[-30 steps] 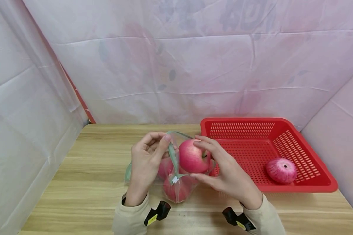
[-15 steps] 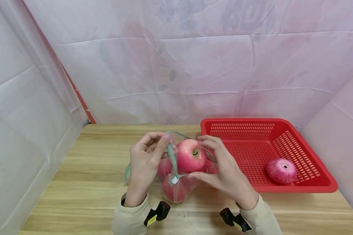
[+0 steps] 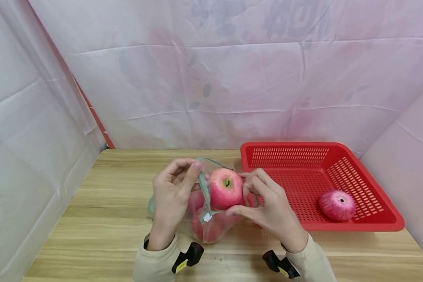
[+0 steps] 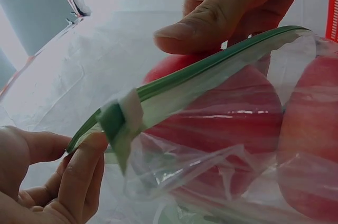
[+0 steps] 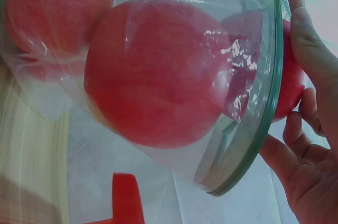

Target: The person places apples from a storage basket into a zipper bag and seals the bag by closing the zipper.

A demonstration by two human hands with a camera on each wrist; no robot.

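My left hand (image 3: 172,192) pinches the green zip edge (image 4: 198,68) of a clear zip bag (image 3: 216,231) between thumb and fingertips. Several red-pink apples (image 5: 158,73) are inside the bag, which rests on the table. At the bag's mouth sits another apple (image 3: 226,188), stem facing up. My right hand (image 3: 268,199) is at this apple's right side, fingers curled against it and thumb along its lower edge. In the left wrist view, the right thumb (image 4: 182,36) touches the apple just past the zip edge. A white slider (image 3: 207,217) is at the zip's near end.
A red perforated basket (image 3: 384,196) stands right of the bag, close to my right hand. It holds one streaked pink-purple round fruit (image 3: 337,205). Pale cloth (image 3: 232,86) hangs behind and beside the wooden table (image 3: 102,219).
The apple at the mouth has shifted left and turned stem-up. My right hand has followed slightly left, its fingers now more curled. My left hand has moved slightly left with the zip edge.
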